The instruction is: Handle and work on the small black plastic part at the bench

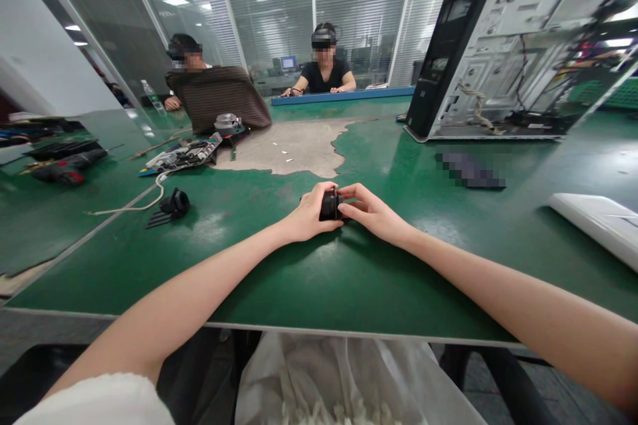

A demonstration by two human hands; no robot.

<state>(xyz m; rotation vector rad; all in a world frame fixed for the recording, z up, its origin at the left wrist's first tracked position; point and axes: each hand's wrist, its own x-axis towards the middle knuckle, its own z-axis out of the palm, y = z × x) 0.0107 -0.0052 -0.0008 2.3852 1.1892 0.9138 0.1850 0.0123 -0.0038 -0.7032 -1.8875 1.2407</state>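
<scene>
A small black cylindrical part with a ringed edge, much like a camera lens (329, 204), is held low over the green table in front of me. My left hand (313, 214) is wrapped round its left side, thumb below and fingers above. From the right, the fingertips of my right hand (366, 211) close on its right end. My left palm hides the far left part of it. To the left on the table lies a black plastic piece with a round opening and a slatted foot (172, 206), apart from my hands.
An opened computer tower (478, 60) stands at the right, with a blurred dark object (471, 170) and a white casing (603, 219) nearby. Left are circuit boards (182, 156), a white cable (159, 192) and a power drill (70, 166). Two people sit across the table (279, 279).
</scene>
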